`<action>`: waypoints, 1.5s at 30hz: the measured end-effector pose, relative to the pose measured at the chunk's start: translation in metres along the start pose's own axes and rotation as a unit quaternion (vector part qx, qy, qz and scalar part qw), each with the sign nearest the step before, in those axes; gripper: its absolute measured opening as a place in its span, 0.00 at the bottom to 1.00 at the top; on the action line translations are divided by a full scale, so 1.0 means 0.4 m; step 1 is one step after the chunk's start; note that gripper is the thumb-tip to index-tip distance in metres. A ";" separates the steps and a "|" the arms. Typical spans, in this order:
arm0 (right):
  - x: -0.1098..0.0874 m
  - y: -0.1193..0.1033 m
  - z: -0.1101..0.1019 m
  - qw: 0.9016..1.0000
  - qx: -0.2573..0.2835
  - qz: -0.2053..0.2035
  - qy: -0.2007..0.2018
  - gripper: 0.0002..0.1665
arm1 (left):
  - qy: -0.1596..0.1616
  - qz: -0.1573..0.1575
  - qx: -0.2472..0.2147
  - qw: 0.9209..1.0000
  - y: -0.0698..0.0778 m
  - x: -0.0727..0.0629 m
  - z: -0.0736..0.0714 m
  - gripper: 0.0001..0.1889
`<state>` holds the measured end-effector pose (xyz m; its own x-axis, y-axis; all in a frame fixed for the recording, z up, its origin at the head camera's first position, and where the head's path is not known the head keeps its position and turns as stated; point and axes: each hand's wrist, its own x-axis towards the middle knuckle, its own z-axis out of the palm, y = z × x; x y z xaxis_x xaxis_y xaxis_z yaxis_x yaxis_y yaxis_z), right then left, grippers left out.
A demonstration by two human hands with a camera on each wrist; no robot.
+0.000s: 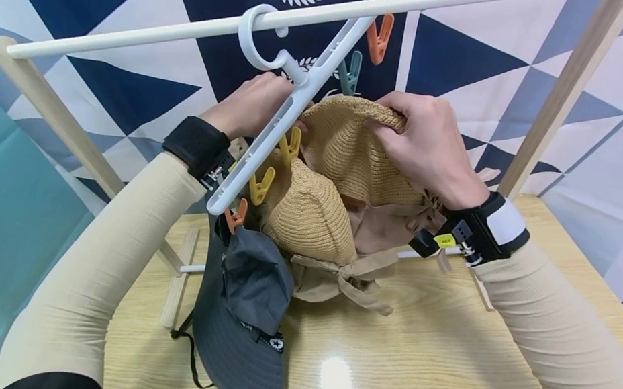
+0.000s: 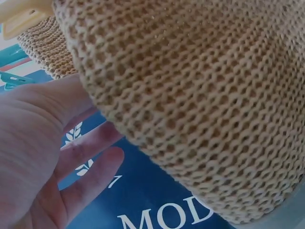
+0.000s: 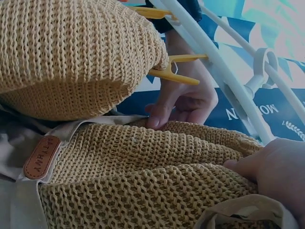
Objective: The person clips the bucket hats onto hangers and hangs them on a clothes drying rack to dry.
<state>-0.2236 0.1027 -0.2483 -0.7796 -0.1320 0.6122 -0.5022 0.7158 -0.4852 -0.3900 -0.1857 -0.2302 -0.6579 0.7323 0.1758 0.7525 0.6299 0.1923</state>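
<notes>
A tan knitted hat [image 1: 349, 149] with a beige cloth brim hangs between both hands, its brown leather label [image 3: 42, 156] showing in the right wrist view. My right hand [image 1: 427, 138] pinches its upper edge, thumb on the near side. Across from it, my left hand [image 1: 259, 101] pinches the hat's left edge, partly hidden behind the white hanger [image 1: 270, 147]. In front is a second knitted hat [image 1: 311, 215] with a beige bow, hanging by yellow clips [image 1: 291, 144]. Below left, a dark grey bucket hat [image 1: 242, 360] hangs from an orange clip [image 1: 236, 215].
The hanger hooks over a white rail [image 1: 160, 31] on a wooden frame [image 1: 572, 93]. Farther along it hang a teal clip [image 1: 350, 73] and another orange clip [image 1: 379, 39]. Beneath is a wooden table [image 1: 429, 376]; a patterned cloth [image 1: 468, 56] covers the back.
</notes>
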 end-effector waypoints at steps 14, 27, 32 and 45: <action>-0.004 0.018 -0.004 1.000 -0.011 0.005 0.006 0.08 | -0.022 -0.030 0.040 0.999 0.020 0.002 -0.031 0.16; -0.020 0.051 -0.014 0.998 -0.024 0.056 -0.013 0.09 | -0.037 -0.060 0.040 0.997 0.172 -0.039 -0.118 0.09; -0.022 0.061 -0.013 0.997 -0.028 0.068 -0.027 0.09 | -0.035 -0.059 0.036 0.997 0.177 -0.027 -0.121 0.13; -0.022 0.086 0.002 0.988 -0.064 0.075 -0.117 0.07 | -0.086 -0.053 -0.013 0.995 0.197 -0.028 -0.109 0.19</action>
<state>-0.2345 0.1279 -0.2709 -0.9147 -0.1622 0.3701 -0.3344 0.8179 -0.4682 -0.3249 -0.1556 -0.1749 -0.7174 0.6965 -0.0138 0.6763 0.7010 0.2263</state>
